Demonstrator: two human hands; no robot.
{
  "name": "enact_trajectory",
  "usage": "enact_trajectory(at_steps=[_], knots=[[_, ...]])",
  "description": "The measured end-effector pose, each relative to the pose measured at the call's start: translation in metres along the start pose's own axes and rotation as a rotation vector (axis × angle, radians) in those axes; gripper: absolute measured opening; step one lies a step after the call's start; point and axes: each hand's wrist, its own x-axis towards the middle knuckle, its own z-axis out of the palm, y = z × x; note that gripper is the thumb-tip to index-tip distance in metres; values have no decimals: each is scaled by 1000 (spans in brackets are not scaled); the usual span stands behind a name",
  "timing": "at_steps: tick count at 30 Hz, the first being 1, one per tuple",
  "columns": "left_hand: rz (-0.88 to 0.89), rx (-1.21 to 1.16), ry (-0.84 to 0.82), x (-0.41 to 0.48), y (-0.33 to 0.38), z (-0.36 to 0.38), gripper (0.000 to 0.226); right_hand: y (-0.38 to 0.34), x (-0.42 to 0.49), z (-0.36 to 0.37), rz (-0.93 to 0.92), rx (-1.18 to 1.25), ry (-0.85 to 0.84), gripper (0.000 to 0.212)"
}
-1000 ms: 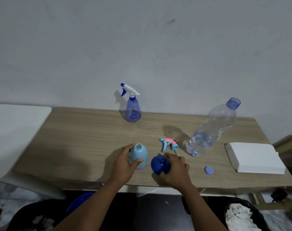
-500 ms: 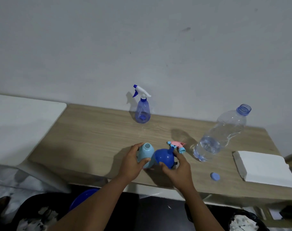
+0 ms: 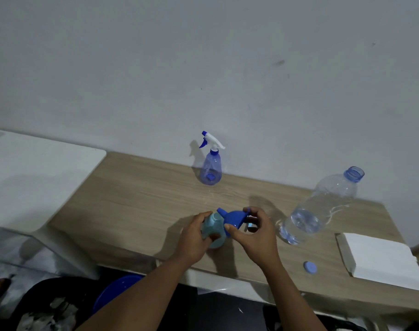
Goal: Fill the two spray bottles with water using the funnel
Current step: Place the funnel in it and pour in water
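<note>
So the pale bottle (image 3: pixel 214 225) is gripped round its body by the left hand (image 3: pixel 194 237), well left of the water bottle (image 3: pixel 320 209). The funnel (image 3: pixel 234 219) is pinched at its bowl by the right hand (image 3: pixel 256 235), tilted, with the spout aimed at the neck but not seated yet, as far as can be told. Risk-wise: if water gets poured before the spout is dropped in straight, it'll just be run down the outside. The water bottle is uncapped (cap (image 3: pixel 309 267) lying just in front of it), so it could easily be knocked over by the right forearm. The other sprayer (image 3: pixel 211 168), left of and behind it, hasn't been opened.
</note>
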Motion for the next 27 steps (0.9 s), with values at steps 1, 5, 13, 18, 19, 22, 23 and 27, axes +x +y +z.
enact_trajectory(at_steps=[1, 5, 13, 18, 19, 22, 23, 27], knots=[[1, 9, 3, 0, 1, 0, 61, -4, 2, -1, -30, -54, -36, 58], [-13, 7, 12, 0, -1, 1, 64, -19, 17, -3, -168, -272, -164, 69], [-84, -52, 3, 1, -1, 2, 55, -47, 47, 21, -220, -658, -367, 106], [-67, -30, -2, 0, 0, 1, 55, -48, 47, 31, -198, -642, -357, 110], [-67, -30, -4, -1, 2, 0, 56, -48, 47, 32, -197, -636, -353, 111], [-57, -41, -5, -3, 7, 0, 54, -47, 45, 32, -185, -589, -337, 113], [-60, -44, -3, -3, 7, 0, 52, -48, 44, 31, -181, -576, -333, 113], [-75, -43, 13, -4, 8, 0, 53, -46, 40, 26, -162, -461, -311, 109]])
